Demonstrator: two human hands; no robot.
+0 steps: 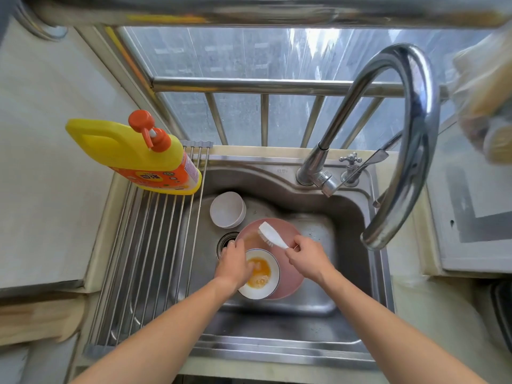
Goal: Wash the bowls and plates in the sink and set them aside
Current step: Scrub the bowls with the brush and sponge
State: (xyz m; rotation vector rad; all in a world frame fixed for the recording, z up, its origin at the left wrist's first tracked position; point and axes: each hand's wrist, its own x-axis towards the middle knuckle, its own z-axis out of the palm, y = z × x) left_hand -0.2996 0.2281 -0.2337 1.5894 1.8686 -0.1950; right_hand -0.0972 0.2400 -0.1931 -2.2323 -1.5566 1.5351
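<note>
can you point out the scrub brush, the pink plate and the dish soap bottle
scrub brush [270, 234], head view, on its white back near the bristle end
pink plate [291, 284], head view, on its bare lower right rim
dish soap bottle [124, 145], head view, on its yellow body

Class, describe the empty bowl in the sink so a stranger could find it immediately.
Start at the stainless steel sink, then look to its back left corner, below the yellow detergent bottle. The plain white bowl there sits apart, empty and untouched, unlike the blue-rimmed bowl holding orange residue on the pink plate.
</note>
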